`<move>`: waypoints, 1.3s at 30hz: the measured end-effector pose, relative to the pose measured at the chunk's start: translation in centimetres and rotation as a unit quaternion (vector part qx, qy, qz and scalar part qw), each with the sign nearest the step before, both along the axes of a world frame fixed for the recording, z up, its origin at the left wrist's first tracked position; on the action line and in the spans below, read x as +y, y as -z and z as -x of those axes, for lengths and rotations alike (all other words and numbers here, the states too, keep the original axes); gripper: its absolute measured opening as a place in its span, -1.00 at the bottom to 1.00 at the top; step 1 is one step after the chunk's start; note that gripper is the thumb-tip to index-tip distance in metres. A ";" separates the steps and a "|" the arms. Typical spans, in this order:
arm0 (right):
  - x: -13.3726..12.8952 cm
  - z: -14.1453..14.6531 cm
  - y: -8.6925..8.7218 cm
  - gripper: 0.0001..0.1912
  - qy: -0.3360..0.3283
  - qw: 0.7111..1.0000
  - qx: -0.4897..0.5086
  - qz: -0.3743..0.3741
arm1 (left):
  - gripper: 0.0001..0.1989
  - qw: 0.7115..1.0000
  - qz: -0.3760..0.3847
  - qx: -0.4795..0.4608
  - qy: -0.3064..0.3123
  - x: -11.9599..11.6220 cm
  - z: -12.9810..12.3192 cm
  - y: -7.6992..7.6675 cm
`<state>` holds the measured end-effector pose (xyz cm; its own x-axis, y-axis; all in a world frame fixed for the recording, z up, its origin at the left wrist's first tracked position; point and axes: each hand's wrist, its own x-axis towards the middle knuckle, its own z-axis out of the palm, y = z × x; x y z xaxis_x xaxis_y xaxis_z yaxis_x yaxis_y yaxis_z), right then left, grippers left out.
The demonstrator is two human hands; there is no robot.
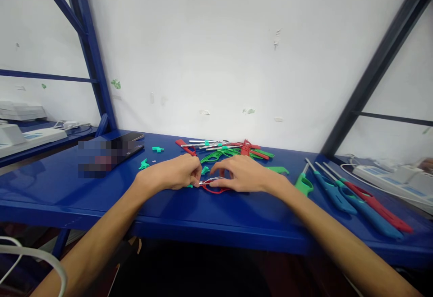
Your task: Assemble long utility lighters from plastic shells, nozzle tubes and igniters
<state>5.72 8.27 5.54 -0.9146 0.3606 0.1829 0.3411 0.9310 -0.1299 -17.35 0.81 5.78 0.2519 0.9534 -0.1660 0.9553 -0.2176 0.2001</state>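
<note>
Near the middle of the blue table (203,213), a red lighter shell (216,191) with thin wires along it lies between my hands. My left hand (184,171) is closed, its fingertips pinching the metal end at the shell's left side. From the right, my right hand (241,174) curves over the shell, thumb and fingers closed around its wires and edge; its palm hides the shell's right end. A small teal part (204,170) sits just behind, between the hands. Another teal piece shows partly under my left hand.
Behind the hands lies a pile of red and green shells (219,154) with metal rods. Finished-looking lighters (368,204) lie at the right. Teal parts (144,164) and phones (130,148) are at the left. Blue posts (89,48) stand behind.
</note>
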 end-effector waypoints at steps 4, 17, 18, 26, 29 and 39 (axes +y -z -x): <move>1.4 -1.5 -1.2 -0.66 0.003 0.999 -0.008 0.053 | -0.75 1.000 0.013 -0.012 0.004 0.1 0.2 0.0; 2.2 -2.3 -1.3 -0.65 -0.021 0.986 -0.032 0.164 | -0.76 1.000 0.007 -0.008 0.003 0.2 0.3 0.0; 2.2 -2.3 -1.2 -0.64 -0.021 0.986 -0.033 0.165 | -0.76 1.000 0.006 -0.008 0.002 0.2 0.3 0.0; 2.4 -1.8 -0.6 -0.62 -0.025 0.985 -0.030 0.166 | -0.78 1.000 0.001 0.002 -0.010 0.1 0.0 -0.1; 2.5 -1.9 -0.6 -0.63 -0.038 0.984 -0.026 0.172 | -0.77 1.000 0.004 0.004 -0.012 0.1 0.0 -0.1; 2.1 -1.9 -0.9 -0.67 -0.057 0.980 -0.034 0.187 | -0.77 1.000 0.007 0.001 -0.021 -0.1 -0.3 -0.3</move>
<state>7.60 10.39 6.42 -0.9584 0.2855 -0.0046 0.2570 0.8553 -0.4500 -17.08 0.70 6.12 0.2120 0.9605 -0.1801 0.9638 -0.1750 0.2014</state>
